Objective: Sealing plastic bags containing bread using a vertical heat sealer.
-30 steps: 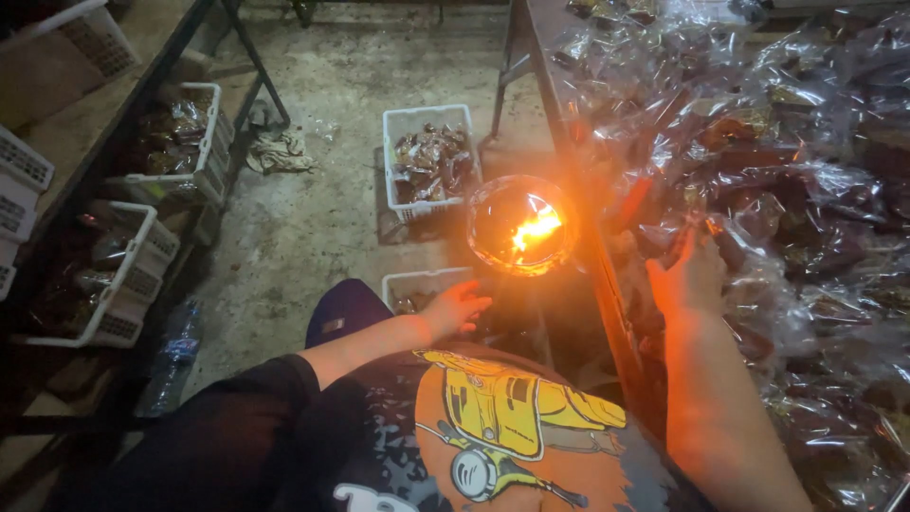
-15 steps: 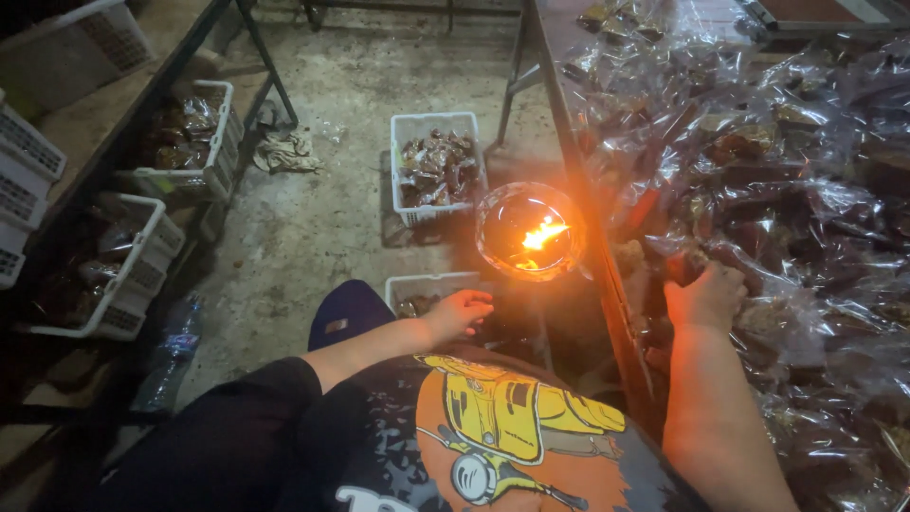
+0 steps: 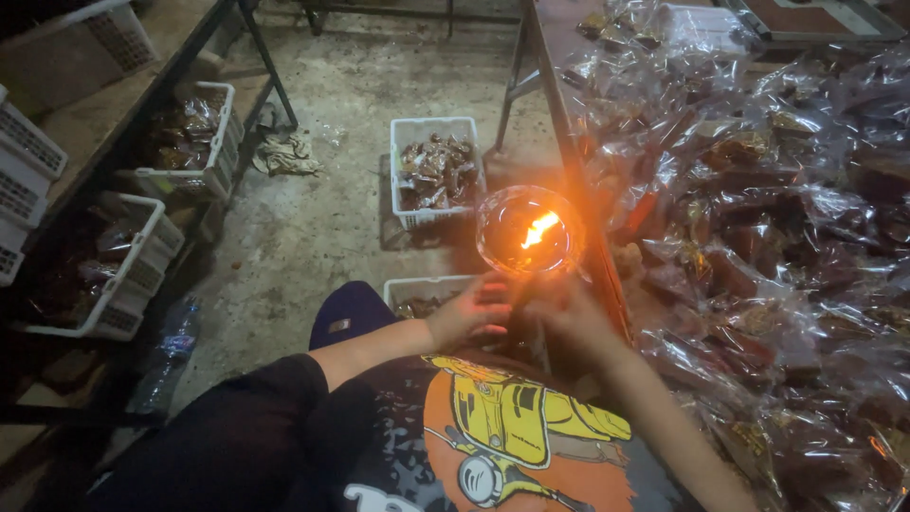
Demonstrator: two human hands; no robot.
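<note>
The lamp (image 3: 529,232) is a round glass bowl with its mouth facing up; the flame (image 3: 540,228) leans up and to the right; no long axis is discernible. It sits at the bench (image 3: 607,284) edge, directly above both hands. Left hand (image 3: 471,313) and right hand (image 3: 569,318) meet just below it; fingers curled together, contents cannot be told. Bench carries heaped clear bags (image 3: 758,237) of dark goods; concrete floor (image 3: 322,209) holds a white crate (image 3: 436,171); shelf (image 3: 95,142) at left with more crates; a bottle (image 3: 171,351) lies beside it.
</note>
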